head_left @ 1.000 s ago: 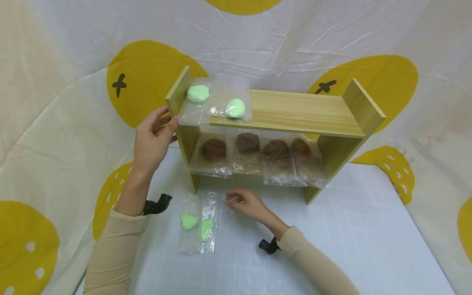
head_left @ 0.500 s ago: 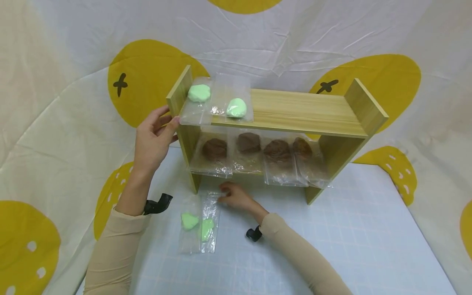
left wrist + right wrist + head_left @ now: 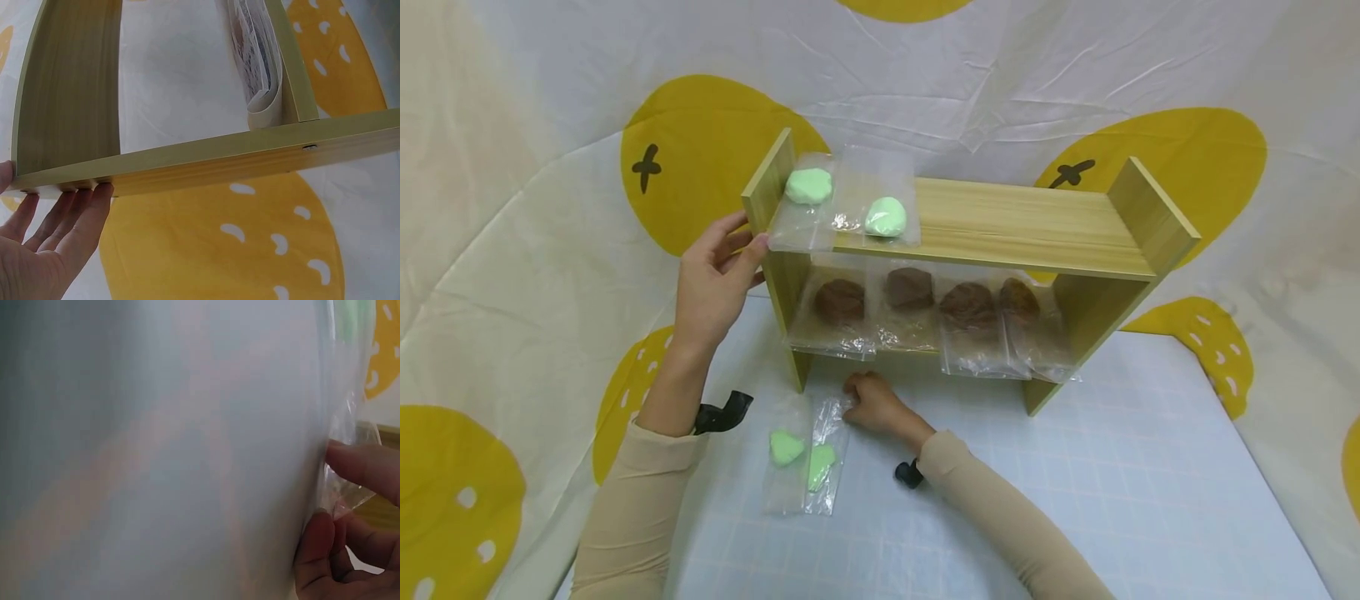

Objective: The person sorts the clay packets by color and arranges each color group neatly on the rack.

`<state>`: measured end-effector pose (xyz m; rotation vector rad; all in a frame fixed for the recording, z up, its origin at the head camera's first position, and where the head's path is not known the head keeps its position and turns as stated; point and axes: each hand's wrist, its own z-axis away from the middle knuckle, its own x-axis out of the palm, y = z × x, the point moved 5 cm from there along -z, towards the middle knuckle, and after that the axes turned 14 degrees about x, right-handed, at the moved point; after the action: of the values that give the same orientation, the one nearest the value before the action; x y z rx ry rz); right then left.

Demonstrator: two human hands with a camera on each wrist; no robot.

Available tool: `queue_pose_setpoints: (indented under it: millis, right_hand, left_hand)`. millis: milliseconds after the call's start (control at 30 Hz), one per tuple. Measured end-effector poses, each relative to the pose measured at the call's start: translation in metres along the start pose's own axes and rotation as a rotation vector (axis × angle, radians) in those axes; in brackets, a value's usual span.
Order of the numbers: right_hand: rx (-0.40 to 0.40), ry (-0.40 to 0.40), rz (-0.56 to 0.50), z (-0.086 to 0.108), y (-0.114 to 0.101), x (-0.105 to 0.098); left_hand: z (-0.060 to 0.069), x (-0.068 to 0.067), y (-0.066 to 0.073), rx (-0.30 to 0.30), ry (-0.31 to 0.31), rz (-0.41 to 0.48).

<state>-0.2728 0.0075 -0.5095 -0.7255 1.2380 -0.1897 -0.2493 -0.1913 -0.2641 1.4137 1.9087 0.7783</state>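
My right hand (image 3: 876,406) pinches the top corner of a clear zip bag (image 3: 831,414) holding a pale green lump (image 3: 821,463). In the right wrist view, thumb and fingertip meet on the crinkled plastic (image 3: 348,481). Another bag with a green lump (image 3: 786,448) lies just left of it on the table. My left hand (image 3: 711,287) holds the left side panel of the wooden shelf (image 3: 1030,218), thumb at the front edge and fingers against the outer face (image 3: 84,225). Two bags with green lumps (image 3: 808,186) lie on the upper board's left end.
On the lower board lie several clear bags with brown lumps (image 3: 967,307), some overhanging the front edge. The shelf stands on a pale checked tablecloth (image 3: 1135,467). Behind it hangs a white cloth (image 3: 970,75) with yellow shapes.
My right hand has moved left to the bag's upper end and now pinches it; the bag's top has shifted slightly. The left hand stays on the shelf.
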Motion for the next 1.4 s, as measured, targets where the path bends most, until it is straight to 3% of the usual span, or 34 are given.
queue_pose_setpoints:
  millis: [200, 333, 633, 867, 1000, 1100, 1400]
  right_hand:
    - [0.054, -0.031, 0.031, -0.001, -0.001, -0.002]
    - [0.066, -0.058, -0.016, -0.002, 0.001, -0.003]
    - [0.103, -0.145, -0.24, -0.003, 0.012, -0.013]
    - [0.236, -0.395, -0.607, 0.014, 0.03, -0.013]
    - [0.259, -0.517, -0.759, 0.026, 0.034, -0.013]
    - [0.257, -0.555, -0.799, 0.031, 0.038, -0.012]
    - [0.274, -0.564, -0.821, 0.041, 0.044, -0.01]
  left_hand:
    - [0.0, 0.001, 0.001, 0.006, -0.006, 0.005]
    - [0.0, 0.002, 0.0, 0.014, -0.008, 0.016]
    - [-0.001, 0.002, 0.001, 0.017, -0.007, 0.023]
    - [0.0, 0.001, 0.001, 0.015, -0.007, 0.011]
    - [0.0, 0.0, 0.001, 0.01, -0.008, 0.003]
    - [0.0, 0.0, 0.0, 0.012, -0.008, 0.01]
    - [0.001, -0.001, 0.0, 0.012, -0.004, 0.012]
